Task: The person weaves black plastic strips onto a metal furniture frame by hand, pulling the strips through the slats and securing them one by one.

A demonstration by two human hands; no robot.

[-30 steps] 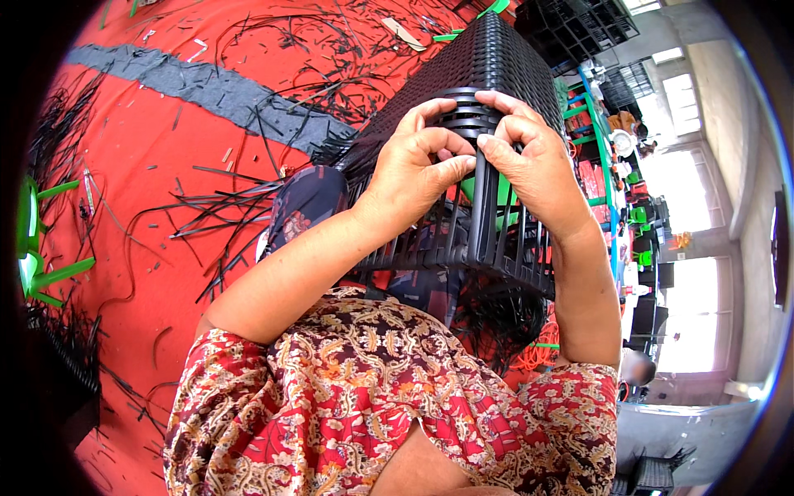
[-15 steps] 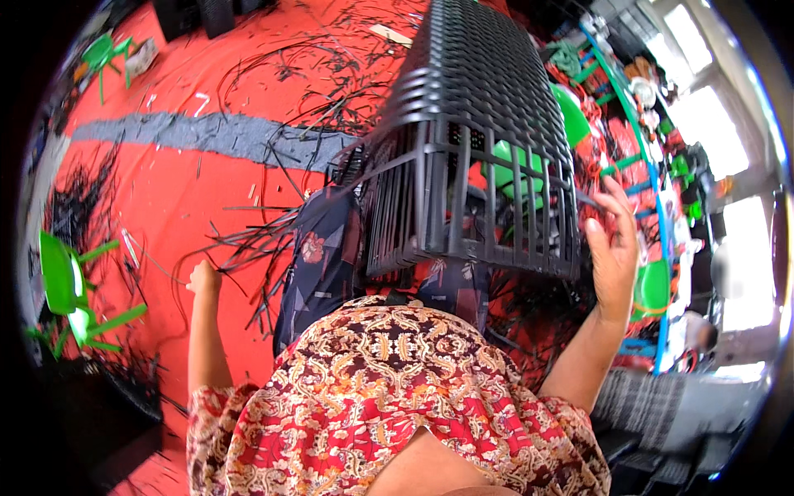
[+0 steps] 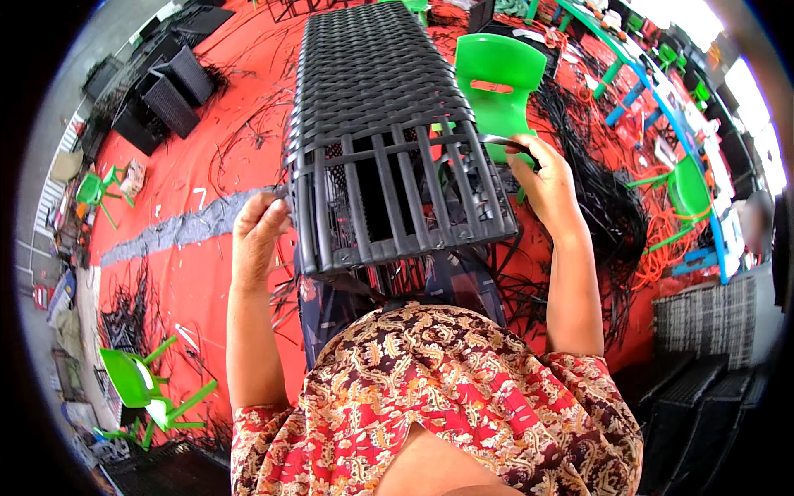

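A black woven basket-like piece [image 3: 372, 74] of flat plastic strips stands over my lap, its near end an open lattice [image 3: 397, 198] of upright strips. At its right corner my right hand [image 3: 542, 178] is closed, thumb against fingers, on a black strip [image 3: 503, 142] that curves out from the weave. My left hand [image 3: 263, 221] is closed beside the left edge of the piece, fingertips at its side. What those fingers hold, if anything, is hidden.
Green chairs stand ahead [image 3: 496, 74], at right [image 3: 688, 194] and at lower left [image 3: 136, 380]. Loose black strips [image 3: 591, 165] lie on the red floor covering [image 3: 198, 289]. Dark woven pieces [image 3: 169, 95] stand at far left. A blue-green frame table [image 3: 637, 66] runs along the right.
My left hand has risen from low at the left to the left side of the woven piece. My right hand has closed on the strip. The view has shifted, and the piece appears farther left.
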